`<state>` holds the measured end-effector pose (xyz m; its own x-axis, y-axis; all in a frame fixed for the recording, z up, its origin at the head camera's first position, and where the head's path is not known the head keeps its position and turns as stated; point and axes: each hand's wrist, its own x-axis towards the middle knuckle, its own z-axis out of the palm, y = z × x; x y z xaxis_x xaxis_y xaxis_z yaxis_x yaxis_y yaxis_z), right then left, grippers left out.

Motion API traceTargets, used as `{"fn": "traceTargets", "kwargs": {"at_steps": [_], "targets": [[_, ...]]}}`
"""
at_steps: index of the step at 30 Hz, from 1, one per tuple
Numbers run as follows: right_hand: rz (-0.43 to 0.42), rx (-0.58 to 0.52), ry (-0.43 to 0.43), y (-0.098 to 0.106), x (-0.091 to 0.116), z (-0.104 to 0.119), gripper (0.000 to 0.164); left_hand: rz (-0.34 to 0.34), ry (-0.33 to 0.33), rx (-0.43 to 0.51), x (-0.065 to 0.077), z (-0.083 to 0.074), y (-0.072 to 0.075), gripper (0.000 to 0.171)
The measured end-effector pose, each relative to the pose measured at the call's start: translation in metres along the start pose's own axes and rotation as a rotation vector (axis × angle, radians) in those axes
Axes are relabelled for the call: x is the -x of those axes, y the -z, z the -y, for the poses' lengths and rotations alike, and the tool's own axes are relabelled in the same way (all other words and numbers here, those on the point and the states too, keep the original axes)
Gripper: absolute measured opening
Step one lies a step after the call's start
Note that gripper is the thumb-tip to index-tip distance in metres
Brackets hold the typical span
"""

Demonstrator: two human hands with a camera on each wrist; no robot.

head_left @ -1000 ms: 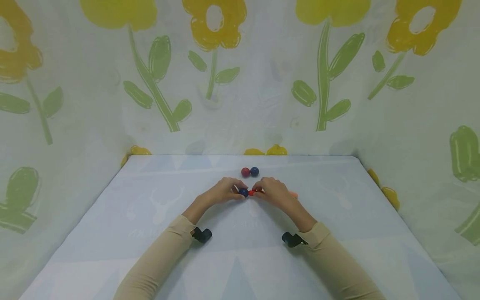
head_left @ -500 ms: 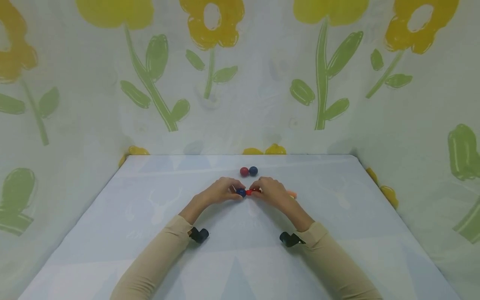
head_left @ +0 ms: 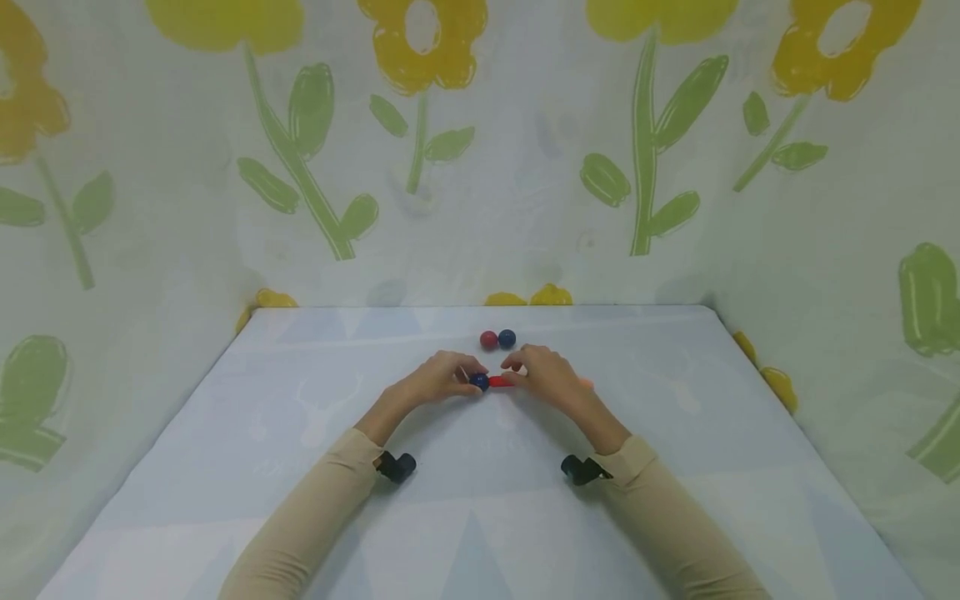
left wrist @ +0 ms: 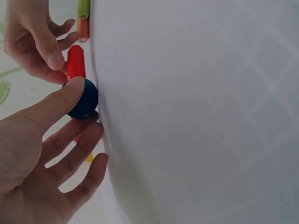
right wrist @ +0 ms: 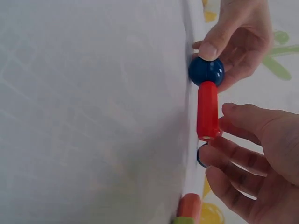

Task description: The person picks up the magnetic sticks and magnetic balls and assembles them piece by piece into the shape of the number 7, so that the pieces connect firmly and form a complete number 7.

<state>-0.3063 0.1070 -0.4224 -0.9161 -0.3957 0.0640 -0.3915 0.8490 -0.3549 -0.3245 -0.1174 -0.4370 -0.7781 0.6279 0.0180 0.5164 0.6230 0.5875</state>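
Note:
My left hand (head_left: 438, 379) pinches a dark blue ball (head_left: 479, 382) between thumb and fingers, low over the table. A short red rod (right wrist: 207, 109) extends from the ball toward the right, its near end meeting the ball's surface. Beside this rod my right hand (head_left: 549, 377) has its thumb and fingers parted; in the right wrist view a gap shows between the thumb and the rod. The fingers (right wrist: 233, 151) spread behind the rod's free end, not closed on it.
Behind the hands, a red ball (head_left: 489, 340) and a second dark blue ball (head_left: 507, 338) sit side by side on the white table (head_left: 360, 500). An orange rod (right wrist: 190, 204) and a green piece (right wrist: 184, 220) lie to the right, partly behind the right hand in the head view.
The right fingers have loosened from the red rod and spread, so more of it shows. The left hand, still pinching the blue ball, has shifted slightly left.

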Motion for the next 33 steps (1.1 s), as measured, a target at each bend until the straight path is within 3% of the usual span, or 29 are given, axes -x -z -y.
{"fn": "traceTargets", "kwargs": {"at_steps": [17,33], "targets": [[-0.011,-0.022,-0.073,0.007,-0.017,-0.015,0.037,0.009,0.006,0.003,0.001,0.004,0.001,0.035],[0.016,-0.122,-0.146,0.006,-0.041,-0.029,0.051,0.013,0.011,0.028,0.000,0.003,0.001,0.035]]}}
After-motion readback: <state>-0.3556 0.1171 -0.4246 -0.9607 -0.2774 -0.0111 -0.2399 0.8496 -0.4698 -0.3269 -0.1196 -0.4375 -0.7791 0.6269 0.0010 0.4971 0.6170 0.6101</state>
